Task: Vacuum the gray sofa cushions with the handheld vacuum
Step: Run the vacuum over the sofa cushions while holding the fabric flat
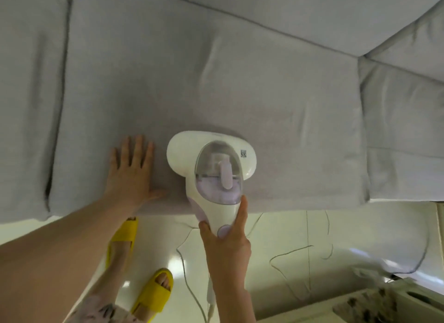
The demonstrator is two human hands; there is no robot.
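The white and lilac plastic handheld vacuum (213, 169) sits flat on the wide gray fabric middle seat cushion (264, 94), close to its front edge. Its handle overhangs the glossy pale tiled floor (300, 229).

The right hand (227, 245) is wrapped round the handle, forefinger stretched up along the body and thumb beside the round lilac button. The left hand (132, 176) lies apart from it, fingers straight and palm pressed on the cushion just left of the vacuum's head.

I judge the work to be mid-pass on this cushion. The fabric shows no mark of which parts are done, so the share finished cannot be told. The gray cushion at the left (26, 106), the one at the right (403, 130) and the backrest probably still need covering.

The vacuum's long axis runs from the handle by the person toward the backrest, leaning slightly left. The broad head points away, its clear dust cup facing up. A thin white cord (189, 282) trails down to the floor.
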